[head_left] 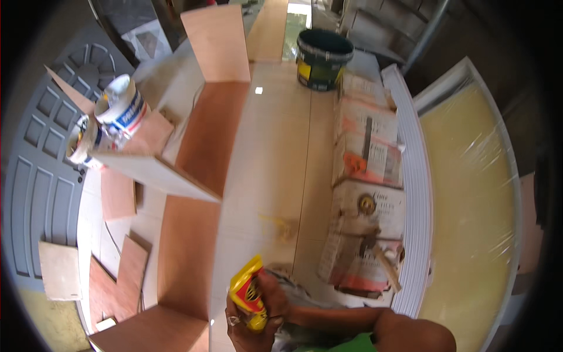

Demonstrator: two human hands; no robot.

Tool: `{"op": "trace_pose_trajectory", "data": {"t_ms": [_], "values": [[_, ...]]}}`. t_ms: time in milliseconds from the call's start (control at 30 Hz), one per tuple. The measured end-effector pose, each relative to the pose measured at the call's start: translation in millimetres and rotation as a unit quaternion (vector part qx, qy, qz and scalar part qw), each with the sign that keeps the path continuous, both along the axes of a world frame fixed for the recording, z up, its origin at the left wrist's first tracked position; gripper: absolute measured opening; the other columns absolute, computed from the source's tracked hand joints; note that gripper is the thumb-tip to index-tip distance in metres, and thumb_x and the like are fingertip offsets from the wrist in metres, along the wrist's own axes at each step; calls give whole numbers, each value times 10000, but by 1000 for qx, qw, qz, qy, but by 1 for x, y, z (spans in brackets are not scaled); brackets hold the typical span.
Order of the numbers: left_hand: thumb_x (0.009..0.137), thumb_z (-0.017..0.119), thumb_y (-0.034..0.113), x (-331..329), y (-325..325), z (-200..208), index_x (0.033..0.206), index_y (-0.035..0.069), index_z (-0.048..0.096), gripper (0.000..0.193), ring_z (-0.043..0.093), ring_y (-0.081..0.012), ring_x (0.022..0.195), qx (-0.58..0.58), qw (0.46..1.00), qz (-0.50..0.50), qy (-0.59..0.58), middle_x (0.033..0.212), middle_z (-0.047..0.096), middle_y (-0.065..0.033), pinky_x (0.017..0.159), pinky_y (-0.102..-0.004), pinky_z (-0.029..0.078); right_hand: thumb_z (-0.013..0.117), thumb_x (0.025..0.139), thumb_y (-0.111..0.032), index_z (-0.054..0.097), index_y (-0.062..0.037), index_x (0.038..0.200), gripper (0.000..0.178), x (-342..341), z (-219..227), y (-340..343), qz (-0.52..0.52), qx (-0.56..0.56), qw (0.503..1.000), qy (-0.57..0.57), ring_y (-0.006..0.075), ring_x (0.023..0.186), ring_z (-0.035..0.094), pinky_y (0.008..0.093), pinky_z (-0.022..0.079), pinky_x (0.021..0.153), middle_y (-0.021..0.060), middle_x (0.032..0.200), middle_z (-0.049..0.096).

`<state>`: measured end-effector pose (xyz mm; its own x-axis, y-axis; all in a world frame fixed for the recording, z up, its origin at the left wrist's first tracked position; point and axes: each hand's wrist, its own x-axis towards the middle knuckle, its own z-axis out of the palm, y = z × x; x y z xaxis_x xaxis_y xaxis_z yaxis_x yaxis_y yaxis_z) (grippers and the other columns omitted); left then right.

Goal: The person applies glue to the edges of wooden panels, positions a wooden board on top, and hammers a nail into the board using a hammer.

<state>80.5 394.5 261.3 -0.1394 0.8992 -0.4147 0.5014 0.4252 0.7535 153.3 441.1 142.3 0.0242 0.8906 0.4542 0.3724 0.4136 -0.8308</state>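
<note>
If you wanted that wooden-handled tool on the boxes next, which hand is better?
Probably the right hand: it's nearer the wooden-handled tool on the boxes, and its forearm lies on that side. The left hand is farther away, wrapped round the yellow-and-red container.

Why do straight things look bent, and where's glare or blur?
Head view: the fisheye lens bows the grey door and the white frame, with black corners; head view: glare streaks the clear plastic film at right; head view: print on the yellow packet looks soft.
</note>
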Motion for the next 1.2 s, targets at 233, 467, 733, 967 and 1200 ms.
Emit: {"op": "trace_pose_trajectory", "data": {"t_ms": [233, 467, 733, 967, 1200], "values": [[777, 713, 238, 5, 77, -11, 1149, 17, 479, 492, 561, -178, 919, 88, 994, 36, -59, 1029, 582, -98, 799, -309, 459, 326, 1010, -356, 578, -22, 929, 426, 17, 78, 98, 2, -463, 840, 285, 194, 777, 627, 322, 481, 666, 95, 768, 617], [797, 645, 530, 58, 69, 45, 1218, 16, 509, 678, 585, -380, 1059, -77, 970, -229, 15, 1136, 587, -239, 886, -419, 462, 751, 699, -349, 386, -19, 1197, 700, 105, -32, -3, 47, -383, 903, 189, 395, 879, 614, 450, 484, 744, 194, 925, 619], [816, 579, 518, 63, 131, 162, 988, 72, 638, 482, 630, -393, 803, -109, 930, -350, 17, 865, 655, -214, 719, -490, 486, 293, 980, -549, 569, -50, 1147, 594, 146, 274, 88, -24, -573, 715, 401, 172, 847, 634, 328, 516, 761, 80, 962, 646], [792, 575, 641, 84, 238, 276, 808, -12, 655, 658, 653, -400, 739, -27, 990, -121, -69, 722, 640, -235, 643, -464, 500, 308, 1012, -438, 542, -4, 1111, 503, 143, 363, 196, -56, -398, 856, 325, 164, 792, 602, 293, 500, 722, 85, 900, 611], [898, 577, 301, 91, 376, 268, 1127, 251, 545, 236, 559, -368, 544, 341, 932, -118, -47, 700, 541, -157, 435, -479, 426, 357, 968, -548, 493, -38, 1165, 563, 122, 400, 341, -113, -355, 816, 443, 198, 844, 623, 325, 532, 733, 103, 990, 607]]}}
